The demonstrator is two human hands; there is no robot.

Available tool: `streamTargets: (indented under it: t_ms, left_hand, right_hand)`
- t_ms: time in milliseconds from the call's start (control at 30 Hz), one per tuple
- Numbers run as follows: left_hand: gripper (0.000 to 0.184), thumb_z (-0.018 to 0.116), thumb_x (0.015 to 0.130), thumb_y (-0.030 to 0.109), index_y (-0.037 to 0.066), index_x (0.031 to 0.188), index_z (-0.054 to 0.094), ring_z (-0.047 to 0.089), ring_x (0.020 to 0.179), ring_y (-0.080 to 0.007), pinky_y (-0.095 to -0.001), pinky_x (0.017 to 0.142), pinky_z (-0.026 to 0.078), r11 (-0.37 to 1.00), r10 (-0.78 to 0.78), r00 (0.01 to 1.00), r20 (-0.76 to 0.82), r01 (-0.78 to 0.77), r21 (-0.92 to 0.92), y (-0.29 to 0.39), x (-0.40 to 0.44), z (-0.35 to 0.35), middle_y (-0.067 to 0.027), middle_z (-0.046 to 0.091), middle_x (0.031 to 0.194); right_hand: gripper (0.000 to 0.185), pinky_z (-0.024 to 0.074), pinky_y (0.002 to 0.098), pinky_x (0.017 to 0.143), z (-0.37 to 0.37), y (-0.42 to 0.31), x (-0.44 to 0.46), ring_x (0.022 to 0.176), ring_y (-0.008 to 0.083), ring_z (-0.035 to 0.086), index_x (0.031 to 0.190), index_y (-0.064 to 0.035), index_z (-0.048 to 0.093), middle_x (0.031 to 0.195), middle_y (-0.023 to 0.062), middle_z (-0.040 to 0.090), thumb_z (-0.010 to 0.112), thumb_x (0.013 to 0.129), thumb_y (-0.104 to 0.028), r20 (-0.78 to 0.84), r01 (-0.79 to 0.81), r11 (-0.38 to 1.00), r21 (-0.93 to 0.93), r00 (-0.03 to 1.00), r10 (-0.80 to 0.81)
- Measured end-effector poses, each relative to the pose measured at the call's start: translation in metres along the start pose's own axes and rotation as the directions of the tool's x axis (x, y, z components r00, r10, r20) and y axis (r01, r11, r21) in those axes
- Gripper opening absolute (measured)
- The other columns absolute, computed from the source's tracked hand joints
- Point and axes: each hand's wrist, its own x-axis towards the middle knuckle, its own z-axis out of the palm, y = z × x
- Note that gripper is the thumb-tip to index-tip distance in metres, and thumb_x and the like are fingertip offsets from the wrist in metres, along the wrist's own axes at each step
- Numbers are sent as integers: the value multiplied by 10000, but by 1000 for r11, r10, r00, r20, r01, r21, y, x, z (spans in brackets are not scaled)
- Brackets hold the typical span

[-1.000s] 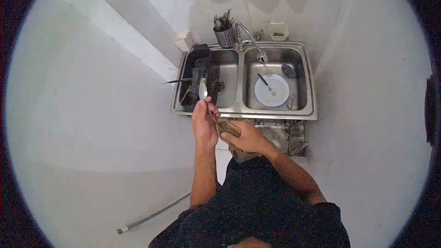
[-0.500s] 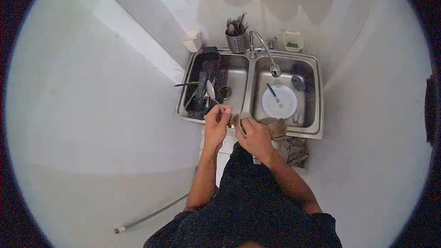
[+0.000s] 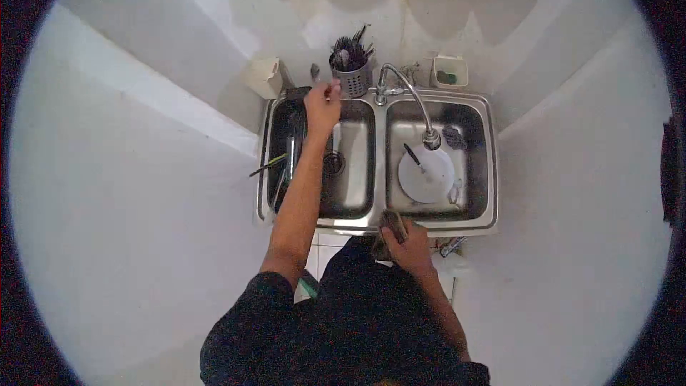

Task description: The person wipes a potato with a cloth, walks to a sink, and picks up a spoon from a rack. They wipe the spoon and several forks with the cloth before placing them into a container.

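Note:
My left hand (image 3: pixel 324 106) reaches over the back of the left basin, its fingers closed on a spoon (image 3: pixel 315 71) whose bowl points up. Just right of the spoon stands a perforated metal holder (image 3: pixel 352 82) full of forks and other cutlery (image 3: pixel 349 57). Near the sink's front edge, my right hand (image 3: pixel 411 246) is closed on a brown cloth (image 3: pixel 389 232). A white plate (image 3: pixel 429 180) lies in the right basin with a dark-handled fork (image 3: pixel 412 156) on it.
The curved faucet (image 3: pixel 411 86) hangs over the right basin, near a dark scrubber (image 3: pixel 454 137). A dark rack (image 3: pixel 284 132) with utensils fills the left basin's left side. White containers (image 3: pixel 266 77) (image 3: pixel 450 71) stand behind the sink.
My left hand has moved forward with the spoon, away from the cloth, to beside the cutlery holder. My right hand has drawn back slightly, still with the cloth. The view has shifted.

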Motion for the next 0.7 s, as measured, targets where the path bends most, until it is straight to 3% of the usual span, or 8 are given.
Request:
streamTargets:
  t_ms: [100, 200, 267, 300, 367, 467, 633, 700]
  left_hand:
    - [170, 606, 841, 89, -16, 955, 677, 622, 780, -410, -465, 700, 493, 994, 85, 996, 8, -85, 61, -28, 43, 38, -239, 645, 853]
    - [153, 604, 865, 114, 5, 942, 678, 642, 777, -400, -457, 710, 504, 952, 256, 966, 31, -257, 167, -52, 62, 63, -214, 664, 835]
    - [121, 644, 796, 100, 6, 872, 638, 614, 800, -425, -503, 736, 483, 982, 126, 990, 62, -134, 133, -65, 65, 79, -224, 642, 839]
    - [112, 647, 796, 102, 9, 857, 631, 619, 804, -419, -499, 735, 486, 983, 99, 994, 52, -106, 148, -65, 67, 83, -219, 645, 842]
    - [117, 651, 810, 115, 24, 863, 600, 633, 813, -400, -484, 727, 494, 974, 143, 990, 16, -144, 176, -59, 67, 78, -194, 655, 843]
    - [170, 666, 814, 139, 37, 930, 595, 636, 796, -389, -469, 722, 499, 978, -64, 994, 88, 45, 205, -45, 77, 71, -170, 655, 816]
    - [254, 708, 789, 178, 57, 975, 584, 634, 807, -362, -459, 716, 497, 988, 82, 996, 30, -85, 130, -50, 88, 58, -147, 648, 855]
    - [272, 719, 779, 189, 62, 984, 592, 631, 811, -351, -453, 709, 495, 983, 136, 991, 16, -136, 123, -56, 91, 54, -143, 646, 886]
  right_hand:
    - [451, 497, 521, 789, 4, -1, 2, 858, 402, 649, 1188, -89, 612, 962, 188, 681, 582, 888, -424, -62, -53, 999, 1, 997, 53]
    - [390, 507, 484, 779, 9, 4, -2, 843, 377, 654, 1149, -80, 633, 941, 168, 687, 600, 892, -372, -179, -132, 991, 34, 974, 136]
    - [342, 514, 452, 765, 11, 5, -5, 834, 348, 665, 1116, -69, 647, 919, 157, 690, 614, 892, -325, -213, -189, 964, 184, 950, 227]
    - [203, 503, 317, 735, 8, -3, -3, 780, 159, 632, 1039, -6, 650, 847, 120, 677, 610, 882, -129, -213, -291, 922, 256, 913, 348]
    - [202, 504, 315, 737, 2, -21, 2, 783, 162, 635, 1036, -4, 648, 847, 118, 678, 616, 884, -133, -223, -257, 924, 282, 920, 324]
    - [215, 504, 338, 717, 7, -28, 7, 753, 198, 642, 1022, -14, 642, 823, 112, 670, 627, 889, -182, -308, -157, 960, 232, 924, 225]
    - [198, 499, 361, 686, 11, -36, 29, 727, 241, 643, 977, -30, 652, 802, 113, 665, 622, 890, -206, -295, -168, 965, 200, 929, 222]
    - [295, 516, 393, 706, 11, -36, 35, 762, 291, 671, 1107, -31, 637, 857, 177, 676, 623, 888, -228, -237, -182, 977, 112, 950, 204]
